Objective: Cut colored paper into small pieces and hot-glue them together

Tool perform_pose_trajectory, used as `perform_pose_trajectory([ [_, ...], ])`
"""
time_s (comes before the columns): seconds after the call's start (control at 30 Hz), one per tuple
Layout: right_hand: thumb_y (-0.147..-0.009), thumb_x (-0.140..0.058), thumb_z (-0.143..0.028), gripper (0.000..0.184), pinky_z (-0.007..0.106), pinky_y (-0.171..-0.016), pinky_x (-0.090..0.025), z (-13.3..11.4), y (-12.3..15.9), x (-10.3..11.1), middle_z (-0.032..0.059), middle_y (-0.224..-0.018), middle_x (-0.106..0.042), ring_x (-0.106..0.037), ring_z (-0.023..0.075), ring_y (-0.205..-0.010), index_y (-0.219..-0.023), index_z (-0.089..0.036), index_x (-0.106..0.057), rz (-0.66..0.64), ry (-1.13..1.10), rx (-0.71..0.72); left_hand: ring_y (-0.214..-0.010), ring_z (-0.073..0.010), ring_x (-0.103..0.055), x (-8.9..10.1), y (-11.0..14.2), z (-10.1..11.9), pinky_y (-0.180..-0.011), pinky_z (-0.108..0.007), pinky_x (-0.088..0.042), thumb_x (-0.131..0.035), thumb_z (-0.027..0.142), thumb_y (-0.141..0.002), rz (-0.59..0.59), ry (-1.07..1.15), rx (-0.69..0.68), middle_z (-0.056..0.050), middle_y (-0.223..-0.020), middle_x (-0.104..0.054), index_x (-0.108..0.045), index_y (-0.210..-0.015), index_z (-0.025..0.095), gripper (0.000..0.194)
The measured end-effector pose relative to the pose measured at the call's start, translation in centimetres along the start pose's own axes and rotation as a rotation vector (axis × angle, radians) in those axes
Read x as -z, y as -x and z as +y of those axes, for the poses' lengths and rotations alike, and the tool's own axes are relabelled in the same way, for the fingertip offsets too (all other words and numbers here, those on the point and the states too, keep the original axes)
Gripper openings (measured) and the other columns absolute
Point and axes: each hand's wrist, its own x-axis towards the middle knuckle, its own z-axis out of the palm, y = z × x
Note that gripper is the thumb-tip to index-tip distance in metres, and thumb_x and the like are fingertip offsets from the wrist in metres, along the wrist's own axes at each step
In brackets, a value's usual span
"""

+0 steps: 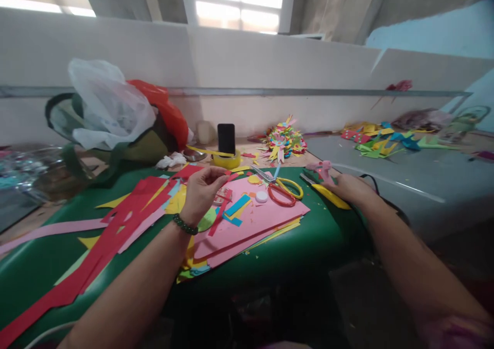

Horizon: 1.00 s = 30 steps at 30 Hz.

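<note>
My left hand [204, 192] is raised over the green table [270, 256], fingers pinched on a small red paper piece [232, 174]. A dark bead bracelet [184, 224] circles that wrist. My right hand [345, 187] reaches to the table's right edge and closes on a pink glue gun [322, 170], beside a yellow strip [331, 196]. Between the hands lie pink paper sheets [262, 217] with red and blue scraps, a white cap [261, 196], and scissors [280, 187] with red and yellow handles.
Long red paper strips [111, 236] spread across the left. A black phone [226, 138] stands in a yellow tape roll [227, 159]. Plastic bags [110, 107] sit at back left, a colourful paper craft [283, 140] at back centre, more cutouts [380, 140] on the grey bench.
</note>
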Motion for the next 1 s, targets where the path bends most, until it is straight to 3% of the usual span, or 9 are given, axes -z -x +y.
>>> perform_pose_trajectory([
  [0.07, -0.085, -0.060, -0.041, 0.030, 0.042, -0.062, -0.041, -1.2, 2.5, 0.8, 0.0167, -0.064, -0.062, -0.062, 0.0334, -0.068, -0.065, -0.018, -0.060, -0.018, 0.005, -0.001, -0.070, -0.0166, -0.064, -0.2, 0.0, -0.1, -0.065, -0.028, -0.052, -0.073, 0.037, -0.069, 0.029, -0.029, -0.047, -0.004, -0.075, -0.071, -0.069, -0.080, 0.015, 0.024],
  [0.1, -0.086, -0.059, -0.042, 0.030, 0.040, -0.061, -0.042, -2.2, 3.8, 1.1, 0.0147, -0.066, -0.063, -0.062, 0.0310, -0.068, -0.067, -0.018, -0.060, -0.048, -0.037, 0.065, -0.070, -0.0165, -0.064, -0.3, 0.0, -0.2, -0.066, -0.029, -0.052, -0.072, 0.036, -0.071, 0.042, -0.048, -0.069, -0.004, -0.076, -0.072, -0.069, -0.080, 0.015, 0.023],
  [0.23, -0.086, -0.059, -0.047, 0.029, 0.028, -0.062, -0.045, -8.7, 7.4, 1.0, 0.0029, -0.073, -0.064, -0.059, 0.0173, -0.067, -0.075, -0.021, -0.058, -0.198, -0.409, 0.471, -0.069, -0.0156, -0.063, -0.7, 0.3, -0.1, -0.068, -0.028, -0.051, -0.069, 0.033, -0.075, 0.109, -0.165, -0.160, -0.002, -0.075, -0.071, -0.068, -0.080, 0.017, 0.017],
  [0.3, -0.080, -0.065, -0.051, 0.033, 0.026, -0.059, -0.045, -12.3, 7.8, 0.0, 0.0018, -0.074, -0.062, -0.056, 0.0149, -0.064, -0.077, -0.020, -0.055, -0.210, -0.698, 0.614, -0.070, -0.0156, -0.063, -0.7, 0.5, 0.0, -0.070, -0.029, -0.051, -0.067, 0.031, -0.076, 0.129, -0.216, -0.191, -0.002, -0.075, -0.071, -0.068, -0.081, 0.018, 0.014],
  [0.37, -0.072, -0.072, -0.054, 0.039, 0.025, -0.056, -0.045, -15.2, 7.5, -1.2, 0.0004, -0.074, -0.060, -0.055, 0.0129, -0.061, -0.079, -0.019, -0.055, -0.273, -0.886, 0.678, -0.072, -0.0161, -0.063, -0.6, 0.6, 0.1, -0.072, -0.030, -0.051, -0.066, 0.030, -0.078, 0.144, -0.249, -0.197, -0.002, -0.077, -0.071, -0.068, -0.083, 0.019, 0.013],
  [0.43, -0.075, -0.068, -0.055, 0.038, 0.025, -0.056, -0.044, -17.1, 6.8, -2.5, 0.0001, -0.072, -0.060, -0.054, 0.0125, -0.061, -0.079, -0.019, -0.057, -0.273, -1.001, 0.700, -0.074, -0.0165, -0.063, -0.5, 0.7, 0.1, -0.074, -0.030, -0.051, -0.065, 0.030, -0.078, 0.143, -0.274, -0.188, -0.002, -0.079, -0.072, -0.068, -0.082, 0.019, 0.011],
  [0.6, -0.084, -0.059, -0.051, 0.034, 0.024, -0.055, -0.043, -17.8, 5.4, -4.3, -0.0010, -0.066, -0.057, -0.051, 0.0113, -0.059, -0.074, -0.018, -0.061, -0.229, -1.107, 0.666, -0.076, -0.0168, -0.065, -0.6, 0.9, 0.4, -0.074, -0.029, -0.053, -0.065, 0.027, -0.078, 0.073, -0.260, -0.154, -0.003, -0.083, -0.074, -0.069, -0.081, 0.019, 0.010],
  [0.83, -0.076, -0.063, -0.048, 0.032, 0.024, -0.051, -0.038, -16.9, 4.2, -4.6, 0.0000, -0.067, -0.056, -0.044, 0.0106, -0.057, -0.069, -0.017, -0.062, -0.173, -1.138, 0.571, -0.078, -0.0183, -0.068, -0.8, 1.1, 0.8, -0.074, -0.030, -0.055, -0.067, 0.028, -0.075, -0.047, -0.167, -0.066, -0.005, -0.086, -0.075, -0.070, -0.085, 0.018, 0.015],
  [1.0, -0.070, -0.067, -0.045, 0.030, 0.023, -0.050, -0.034, -16.8, 3.8, -4.6, -0.0026, -0.060, -0.051, -0.039, 0.0090, -0.054, -0.066, -0.016, -0.062, -0.208, -1.222, 0.486, -0.076, -0.0186, -0.067, -0.7, 1.2, 0.8, -0.073, -0.030, -0.054, -0.068, 0.030, -0.075, -0.092, -0.192, -0.071, -0.005, -0.083, -0.073, -0.069, -0.093, 0.017, 0.022],
])
